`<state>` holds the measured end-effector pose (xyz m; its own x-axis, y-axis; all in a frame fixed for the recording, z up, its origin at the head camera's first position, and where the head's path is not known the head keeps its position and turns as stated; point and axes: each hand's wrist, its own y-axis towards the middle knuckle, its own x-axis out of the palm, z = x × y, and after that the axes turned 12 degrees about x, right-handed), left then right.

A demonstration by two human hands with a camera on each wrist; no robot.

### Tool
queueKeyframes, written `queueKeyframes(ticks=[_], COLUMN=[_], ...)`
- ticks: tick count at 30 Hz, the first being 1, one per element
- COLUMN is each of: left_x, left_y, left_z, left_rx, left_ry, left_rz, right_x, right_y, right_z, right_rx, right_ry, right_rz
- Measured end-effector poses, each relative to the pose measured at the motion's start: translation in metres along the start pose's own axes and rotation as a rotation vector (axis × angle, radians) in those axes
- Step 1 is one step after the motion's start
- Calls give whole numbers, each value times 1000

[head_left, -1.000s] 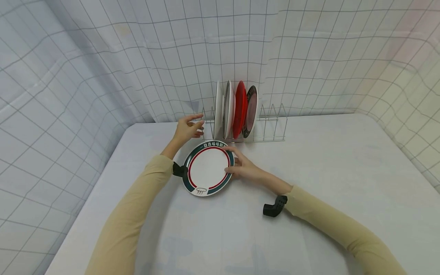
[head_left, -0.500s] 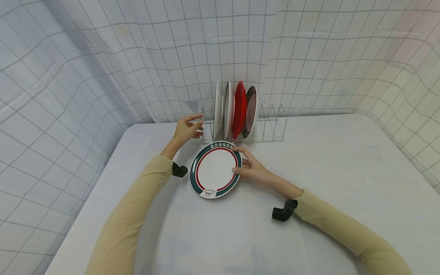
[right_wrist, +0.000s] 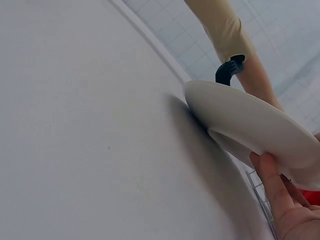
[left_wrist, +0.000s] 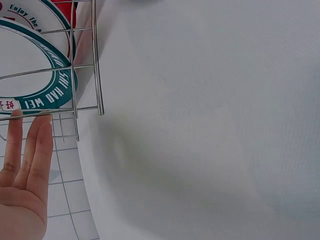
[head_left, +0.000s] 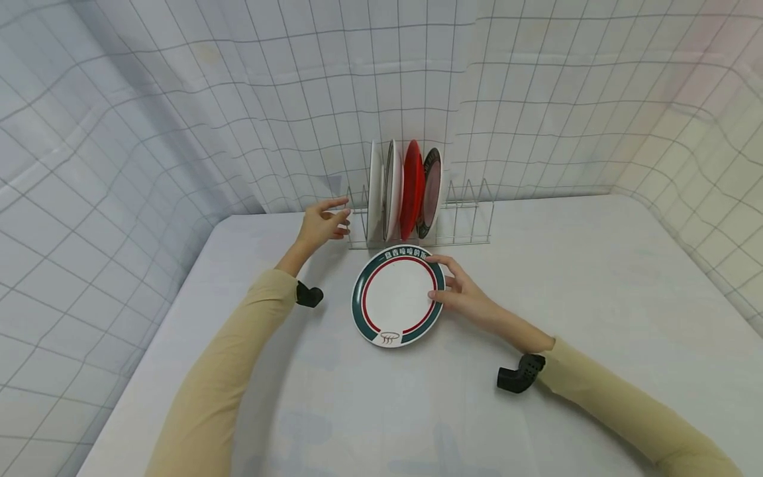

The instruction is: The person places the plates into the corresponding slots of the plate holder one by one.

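In the head view my right hand (head_left: 467, 298) grips the right rim of a white plate (head_left: 396, 298) with a green band, a red ring and lettering. Its thumb lies on the face and its other fingers go behind. The right wrist view shows the pale underside of this plate (right_wrist: 250, 117) tilted above the table, fingertips against it. My left hand (head_left: 318, 224) is at the left end of a wire dish rack (head_left: 465, 243). Its fairly straight fingers (left_wrist: 37, 155) touch the rack's wire in the left wrist view.
Several plates stand upright in the rack's left half, among them a white plate (head_left: 375, 192), a red plate (head_left: 411, 192) and a dark-rimmed plate (head_left: 432, 189). The rack is on a white table (head_left: 572, 278) before a grid-patterned curtain (head_left: 536, 99).
My right hand has carried the plate to the right, from beside the left wrist to below the rack's standing plates. The left hand has stayed at the rack's end.
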<state>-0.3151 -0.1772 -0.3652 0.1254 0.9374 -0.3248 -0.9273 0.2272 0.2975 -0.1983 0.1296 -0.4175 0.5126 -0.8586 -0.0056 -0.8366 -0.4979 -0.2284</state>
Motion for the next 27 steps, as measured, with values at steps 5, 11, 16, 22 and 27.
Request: queueKeyframes(ticks=[5, 11, 16, 22, 27], left_x=[1, 0, -1, 0, 0], left_y=[-3, 2, 4, 4, 3], left_z=[7, -9, -22, -24, -14], left_rx=[-6, 13, 31, 36, 27], left_ry=[7, 11, 34, 37, 18], left_rz=[-5, 4, 14, 15, 5], right_x=[-12, -26, -38, -55, -69], right_y=[-10, -24, -38, -55, -68], right_z=[-1, -4, -6, -8, -11], right_rx=[-3, -2, -6, -1, -23], right_ry=[-8, -41, -57, -70, -81], right_rz=[54, 110, 153, 209, 255])
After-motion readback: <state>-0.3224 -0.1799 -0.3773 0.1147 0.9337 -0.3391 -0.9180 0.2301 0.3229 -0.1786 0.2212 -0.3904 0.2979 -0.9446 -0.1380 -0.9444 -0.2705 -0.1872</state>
